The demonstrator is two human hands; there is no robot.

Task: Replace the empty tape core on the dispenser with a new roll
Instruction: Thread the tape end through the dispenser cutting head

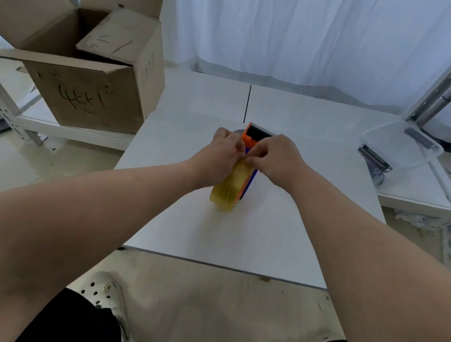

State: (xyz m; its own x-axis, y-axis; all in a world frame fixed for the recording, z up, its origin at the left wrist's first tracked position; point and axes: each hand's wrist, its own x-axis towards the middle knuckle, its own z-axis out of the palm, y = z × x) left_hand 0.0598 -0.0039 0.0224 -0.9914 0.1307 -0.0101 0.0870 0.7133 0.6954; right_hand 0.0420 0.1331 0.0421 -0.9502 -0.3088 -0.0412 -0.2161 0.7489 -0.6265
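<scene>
An orange and blue tape dispenser (254, 138) stands on the white table (281, 240) with its black toothed blade at the far end. A yellowish clear tape roll (228, 189) sits on its near end. My left hand (221, 152) lies against the roll's left side, fingers curled at its top. My right hand (277, 158) meets it there, and both hands pinch at the top of the roll, apparently at the tape's end. The pinched spot is hidden by my fingers. A grey curved edge shows behind my left hand.
An open cardboard box (84, 81) stands on a low shelf at the left. At the right a clear plastic tub (401, 146) rests on another shelf, with a dark clip-like object (373, 161) beside it. White curtains hang behind.
</scene>
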